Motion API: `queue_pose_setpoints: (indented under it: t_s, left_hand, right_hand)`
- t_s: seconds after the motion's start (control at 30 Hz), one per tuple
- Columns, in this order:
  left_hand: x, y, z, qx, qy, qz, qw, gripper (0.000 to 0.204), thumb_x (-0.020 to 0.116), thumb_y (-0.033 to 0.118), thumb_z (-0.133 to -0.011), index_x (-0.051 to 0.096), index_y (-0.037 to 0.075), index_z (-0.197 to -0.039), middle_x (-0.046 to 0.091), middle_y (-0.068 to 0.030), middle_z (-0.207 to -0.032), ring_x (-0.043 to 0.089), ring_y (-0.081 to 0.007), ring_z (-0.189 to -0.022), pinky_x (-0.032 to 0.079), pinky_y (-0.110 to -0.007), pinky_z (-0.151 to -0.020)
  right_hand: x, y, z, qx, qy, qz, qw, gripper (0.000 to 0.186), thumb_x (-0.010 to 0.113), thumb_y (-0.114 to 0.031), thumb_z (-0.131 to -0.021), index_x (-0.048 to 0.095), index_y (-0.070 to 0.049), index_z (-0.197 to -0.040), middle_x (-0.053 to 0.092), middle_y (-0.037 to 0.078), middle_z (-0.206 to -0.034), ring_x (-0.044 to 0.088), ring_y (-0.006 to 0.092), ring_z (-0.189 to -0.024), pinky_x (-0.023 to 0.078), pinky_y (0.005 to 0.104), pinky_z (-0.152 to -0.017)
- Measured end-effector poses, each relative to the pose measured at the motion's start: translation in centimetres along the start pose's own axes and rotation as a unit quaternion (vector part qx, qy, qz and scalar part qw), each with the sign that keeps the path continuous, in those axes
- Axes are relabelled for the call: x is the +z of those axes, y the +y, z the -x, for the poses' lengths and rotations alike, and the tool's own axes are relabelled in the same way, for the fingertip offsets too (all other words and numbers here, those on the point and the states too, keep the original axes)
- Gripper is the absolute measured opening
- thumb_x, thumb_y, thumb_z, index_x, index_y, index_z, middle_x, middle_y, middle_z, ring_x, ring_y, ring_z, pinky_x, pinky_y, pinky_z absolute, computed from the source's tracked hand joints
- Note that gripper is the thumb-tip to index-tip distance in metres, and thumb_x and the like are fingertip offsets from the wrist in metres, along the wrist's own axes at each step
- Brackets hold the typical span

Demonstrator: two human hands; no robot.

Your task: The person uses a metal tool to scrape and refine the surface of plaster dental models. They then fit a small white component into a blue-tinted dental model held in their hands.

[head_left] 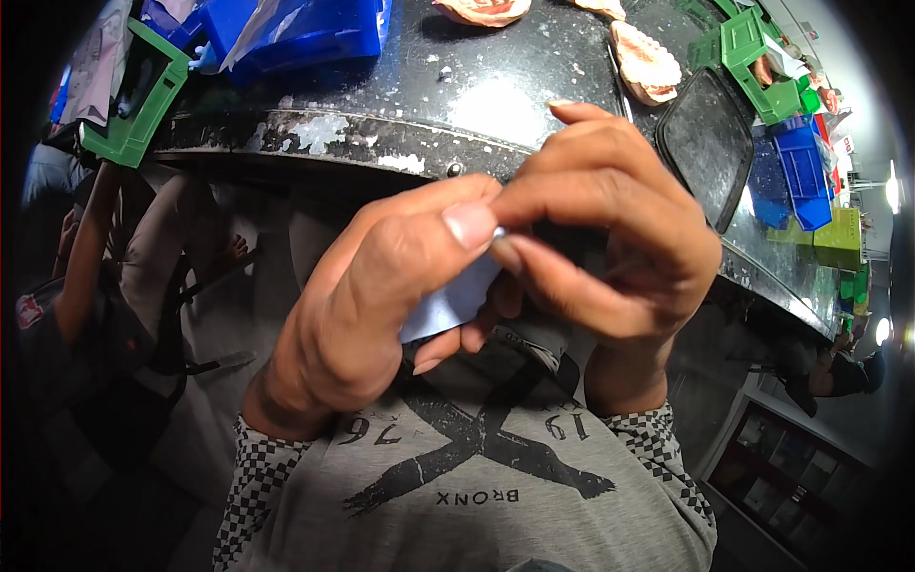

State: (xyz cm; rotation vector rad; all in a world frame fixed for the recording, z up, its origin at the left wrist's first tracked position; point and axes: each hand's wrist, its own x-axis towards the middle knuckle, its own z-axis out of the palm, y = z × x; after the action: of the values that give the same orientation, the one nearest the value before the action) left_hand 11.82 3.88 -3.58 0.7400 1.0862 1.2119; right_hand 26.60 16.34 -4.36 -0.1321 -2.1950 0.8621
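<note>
My left hand (367, 276) is closed around a smooth, pale blue piece (448, 310) in front of my chest. Its kind I cannot make out, since the fingers cover much of it. The left thumb presses near its upper end. There, my right hand (634, 229) pinches thumb and index finger together at a tiny pale bit showing by the thumb tip. Both hands touch each other, held just off the near edge of the black table (410, 105). Beyond them on the tabletop lies a pinkish dental cast (646, 65), with a thin rod beside it.
Two more casts, one (484, 10) nearer the middle, sit at the far edge. A black rounded flat tray or device (707, 143) lies at right. Blue bins (295, 38) and green bins (143, 95) stand left, with more at right. Another person (86, 276) sits at left.
</note>
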Motion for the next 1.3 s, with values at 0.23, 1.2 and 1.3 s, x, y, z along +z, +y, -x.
queue_pose_setpoints:
  t_s: [0.23, 1.2, 1.3]
  left_hand:
    - [-0.2, -0.6, -1.5, -0.030, 0.001, 0.136, 0.990, 0.057, 0.034, 0.036, -0.097, 0.056, -0.017, -0.098, 0.060, -0.0261, -0.067, 0.053, -0.0194, -0.040, 0.037, -0.024, -0.029]
    - [-3.6, -0.7, -2.1, -0.073, -0.461, 0.399, 0.790, 0.059, 0.055, 0.039, -0.081, 0.056, -0.020, -0.086, 0.058, -0.0249, -0.067, 0.052, -0.0172, -0.046, 0.037, -0.026, -0.037]
    - [-2.1, -2.6, -1.6, -0.028, -0.467, 0.452, 0.759, 0.057, 0.055, 0.038, -0.080, 0.058, -0.018, -0.081, 0.059, -0.0221, -0.066, 0.052, -0.0169, -0.045, 0.037, -0.027, -0.037]
  right_hand:
    - [-0.2, -0.1, -0.4, 0.155, -0.021, -0.097, 0.983, 0.014, 0.074, -0.002, -0.079, 0.075, 0.002, -0.092, 0.070, 0.011, -0.086, 0.064, 0.0161, -0.080, 0.049, 0.0298, -0.078]
    - [-2.0, -3.8, 0.8, 0.067, -0.084, -0.029, 0.994, 0.039, 0.056, -0.044, -0.098, 0.072, -0.009, -0.104, 0.055, 0.005, -0.092, 0.055, 0.0178, -0.089, 0.039, 0.0518, -0.102]
    - [-1.7, -4.1, 0.6, 0.050, -0.089, -0.034, 0.994, 0.037, 0.057, -0.045, -0.097, 0.073, -0.012, -0.101, 0.055, 0.004, -0.091, 0.054, 0.0170, -0.087, 0.040, 0.0515, -0.100]
